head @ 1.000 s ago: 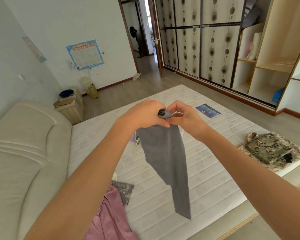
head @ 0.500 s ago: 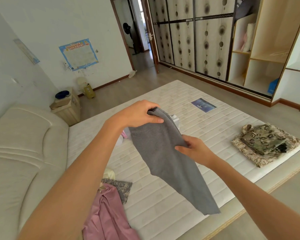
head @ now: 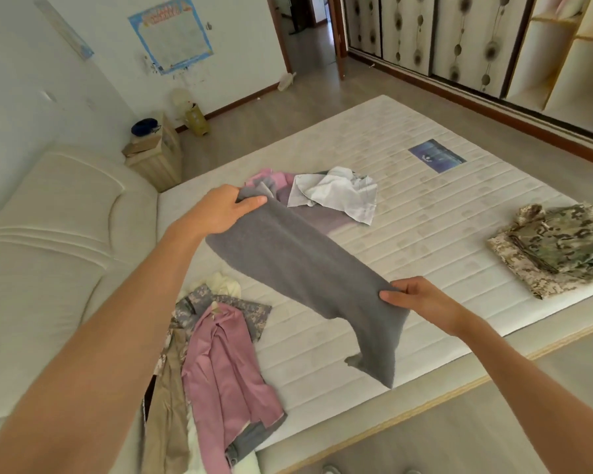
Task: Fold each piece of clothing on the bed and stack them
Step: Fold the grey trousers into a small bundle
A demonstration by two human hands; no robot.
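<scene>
Unfolded pile, near-left bed edge: a pink shirt [head: 226, 367] lies over a camouflage piece [head: 220, 302] and a beige garment [head: 166, 398], part hanging off the mattress [head: 408, 234]; judged still awaiting folding.
Left hand [head: 216, 212]: grip clenched on the upper end of the grey garment [head: 302, 268], thumb on top, holding that end high.
Grey garment: stretched in the air above the mattress between both hands; its tail hangs below the right hand. The spread probably straightens the cloth for a first fold.
Far pile: white cloth [head: 336, 193] crumpled over a pink item [head: 267, 176], unfolded.
Right hand [head: 421, 302]: grip pinches the garment's lower edge, pulling it taut.
Folded stack [head: 558, 244], right bed edge: camouflage clothing, flat; judged the destination.
Containers: none hold task items.
</scene>
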